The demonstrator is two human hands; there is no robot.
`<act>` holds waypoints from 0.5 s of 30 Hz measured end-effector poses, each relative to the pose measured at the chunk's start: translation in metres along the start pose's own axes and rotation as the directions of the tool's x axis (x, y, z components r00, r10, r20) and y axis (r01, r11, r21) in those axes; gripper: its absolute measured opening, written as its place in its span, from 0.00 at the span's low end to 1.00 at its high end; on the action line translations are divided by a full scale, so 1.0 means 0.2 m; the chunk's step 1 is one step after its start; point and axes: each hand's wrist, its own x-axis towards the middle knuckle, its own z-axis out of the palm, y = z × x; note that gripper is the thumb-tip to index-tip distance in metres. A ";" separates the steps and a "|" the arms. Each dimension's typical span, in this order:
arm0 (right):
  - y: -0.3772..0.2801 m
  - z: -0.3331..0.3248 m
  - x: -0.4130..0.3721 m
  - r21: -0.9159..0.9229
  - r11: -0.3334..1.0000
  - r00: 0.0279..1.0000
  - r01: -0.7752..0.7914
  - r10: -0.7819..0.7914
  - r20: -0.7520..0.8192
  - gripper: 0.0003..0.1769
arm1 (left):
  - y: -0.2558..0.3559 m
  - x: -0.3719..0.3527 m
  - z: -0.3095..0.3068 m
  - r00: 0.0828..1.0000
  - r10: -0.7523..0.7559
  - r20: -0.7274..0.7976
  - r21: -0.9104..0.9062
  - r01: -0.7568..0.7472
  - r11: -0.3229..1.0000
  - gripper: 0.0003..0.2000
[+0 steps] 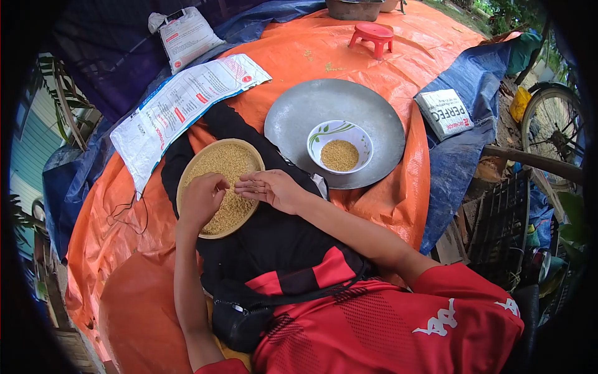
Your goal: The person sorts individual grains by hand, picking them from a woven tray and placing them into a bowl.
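Observation:
A round, shallow tan tray (254, 157) full of yellowish grain (221, 162) rests on the person's black-clad legs. Over the grain at the tray's left side is my left hand (204, 198), its fingers curled; whether anything is between them is too small to tell. My right hand (274, 189) reaches over the tray's right edge, palm turned toward the left hand, fingers stretched out and slightly bent. The two hands are close but apart. Right of the tray, a white bowl with green leaf pattern (316, 140), holding some grain, sits on a large round metal tray (289, 112).
An orange tarp (280, 56) lies under everything, with blue tarp (458, 181) at its edges. A flattened white sack (180, 103) is at the upper left, a filled sack (187, 37) behind it. Red stool (372, 32), white bag (444, 113) and bicycle wheel (551, 134) are farther off.

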 end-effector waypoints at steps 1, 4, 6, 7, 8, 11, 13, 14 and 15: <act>0.00 0.00 0.00 0.000 1.000 1.000 -0.002 0.002 0.001 0.19 | 0.03 0.01 0.00 1.000 0.001 -0.004 -0.072 -0.001 0.997 0.04; 0.00 0.00 0.00 0.008 1.000 1.000 0.000 0.000 -0.003 0.18 | 0.11 0.03 0.01 0.999 0.022 -0.027 -0.238 -0.028 0.971 0.05; -0.01 0.01 0.00 0.027 0.999 0.998 -0.028 0.029 -0.048 0.18 | 0.13 0.04 0.05 0.996 0.063 -0.060 -0.281 -0.077 0.957 0.05; -0.02 0.01 0.00 0.038 0.998 0.996 -0.042 0.044 -0.072 0.19 | 0.13 0.04 0.05 0.995 0.069 -0.070 -0.273 -0.086 0.958 0.05; -0.03 0.01 0.00 0.073 0.996 0.997 -0.051 0.055 -0.048 0.18 | 0.12 0.04 0.04 0.994 0.075 -0.079 -0.264 -0.093 0.960 0.05; -0.09 -0.01 -0.01 0.121 0.992 0.999 -0.040 0.042 -0.014 0.19 | 0.10 0.04 -0.04 0.992 0.061 -0.112 -0.214 -0.084 0.973 0.05; -0.18 -0.06 -0.01 0.071 0.997 0.999 0.028 -0.025 -0.039 0.21 | 0.07 0.03 -0.09 0.993 0.022 -0.114 -0.185 -0.043 0.982 0.06; -0.25 -0.08 -0.02 0.037 0.996 0.994 0.081 -0.078 -0.072 0.22 | 0.05 0.02 -0.10 0.995 0.017 -0.094 -0.151 -0.031 0.988 0.06; -0.31 -0.11 -0.02 0.006 0.987 0.980 0.160 -0.159 -0.119 0.23 | 0.03 0.01 -0.11 0.997 0.012 -0.075 -0.116 -0.020 0.993 0.06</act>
